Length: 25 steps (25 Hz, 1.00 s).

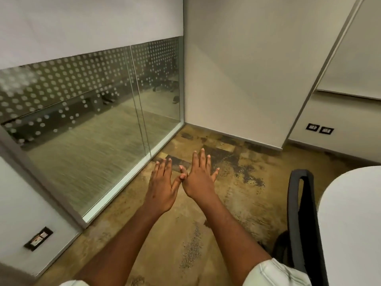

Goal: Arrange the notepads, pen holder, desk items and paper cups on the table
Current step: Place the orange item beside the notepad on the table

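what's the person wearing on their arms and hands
Both hands are bare: no gloves, rings, watch or bracelets on the left hand or right hand. The forearms are uncovered. Short pale sleeves with faint thin stripes end near the elbows.

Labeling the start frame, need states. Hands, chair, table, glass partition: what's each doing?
left hand: empty, fingers spread, held out over the floor
right hand: empty, fingers spread, thumb touching the left thumb
chair: dark, beside the table edge, nobody in it
table: white, only a corner in view, no task items visible on that part
glass partition: closed as far as visible, dotted frosting on the upper part
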{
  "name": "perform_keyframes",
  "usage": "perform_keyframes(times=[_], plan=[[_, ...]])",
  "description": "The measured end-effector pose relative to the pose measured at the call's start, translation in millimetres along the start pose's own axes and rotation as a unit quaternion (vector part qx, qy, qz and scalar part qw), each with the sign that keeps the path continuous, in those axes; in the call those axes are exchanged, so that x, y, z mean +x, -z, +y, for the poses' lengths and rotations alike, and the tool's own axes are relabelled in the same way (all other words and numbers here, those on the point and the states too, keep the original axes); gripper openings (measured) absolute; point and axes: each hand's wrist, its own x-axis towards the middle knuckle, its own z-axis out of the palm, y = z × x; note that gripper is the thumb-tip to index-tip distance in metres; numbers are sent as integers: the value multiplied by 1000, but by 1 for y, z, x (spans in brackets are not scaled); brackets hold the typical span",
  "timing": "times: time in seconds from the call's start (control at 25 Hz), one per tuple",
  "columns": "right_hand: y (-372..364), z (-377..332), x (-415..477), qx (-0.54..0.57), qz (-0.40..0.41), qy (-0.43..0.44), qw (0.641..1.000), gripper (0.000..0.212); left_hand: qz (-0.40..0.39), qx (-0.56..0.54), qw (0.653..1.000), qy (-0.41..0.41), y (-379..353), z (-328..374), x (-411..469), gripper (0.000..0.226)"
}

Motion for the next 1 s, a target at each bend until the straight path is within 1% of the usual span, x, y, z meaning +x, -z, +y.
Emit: perform_keyframes(times=[0.08, 0.16, 0.2, 0.36, 0.4, 0.48, 0.52, 0.56, 0.64, 0.68, 0.8, 0.84, 0.88, 0.96, 1.0], plan=[[-10, 21, 55, -10, 18, -30, 999, 69, -21, -16, 1000, -12, -30, -7, 62, 88], [-13, 46, 110, -25, 42, -78, 996, 68, -50, -41, 997, -45, -63, -9, 133, 89], [-9, 52, 118, -18, 33, -92, 995, 68, -38, -46, 997, -56, -65, -8, 141, 89], [-5, 83, 217, -25, 85, -182, 979, 69, -111, -81, 982, -133, -118, 0, 267, 86], [-1, 87, 218, -31, 85, -182, 979, 69, -101, -82, 982, -140, -119, 3, 269, 86], [16, 110, 260, -59, 113, -223, 966, 70, -142, -99, 966, -190, -141, 26, 329, 84], [22, 121, 275, -59, 135, -240, 960, 71, -150, -102, 960, -212, -154, 37, 351, 81], [31, 134, 290, -56, 141, -274, 950, 71, -175, -97, 953, -228, -170, 51, 374, 78], [45, 175, 315, -69, 162, -321, 931, 70, -199, -110, 935, -273, -202, 86, 409, 77], [48, 181, 314, -66, 160, -324, 930, 70, -196, -119, 932, -282, -203, 89, 410, 78], [61, 238, 354, -62, 190, -366, 909, 71, -224, -116, 919, -304, -253, 128, 452, 79], [70, 264, 371, -57, 191, -379, 904, 71, -225, -117, 914, -316, -272, 146, 469, 77], [73, 270, 372, -62, 193, -393, 897, 71, -221, -113, 913, -325, -275, 153, 472, 74], [94, 314, 405, -58, 186, -407, 892, 71, -249, -101, 905, -330, -307, 194, 508, 68], [101, 335, 417, -61, 199, -410, 888, 71, -244, -108, 903, -336, -324, 213, 520, 66]])
